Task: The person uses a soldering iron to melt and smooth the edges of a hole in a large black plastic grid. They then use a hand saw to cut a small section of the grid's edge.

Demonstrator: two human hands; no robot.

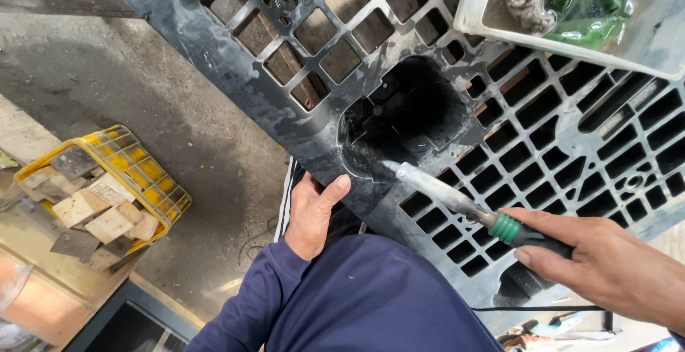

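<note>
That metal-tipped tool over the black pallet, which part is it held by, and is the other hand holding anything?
The right hand grips the tool by its green-and-black handle. The left hand grasps the pallet at its edge.

No signs or screens in view. At top right, a crumpled green plastic bag (589, 2), glossy and shapeless, lying inside a white rectangular tub (471, 9). At left, in a yellow wire basket (168, 198), what looks like a small whitish label (107, 192) on a pale block, edges blurred, too small to tell more.
</note>
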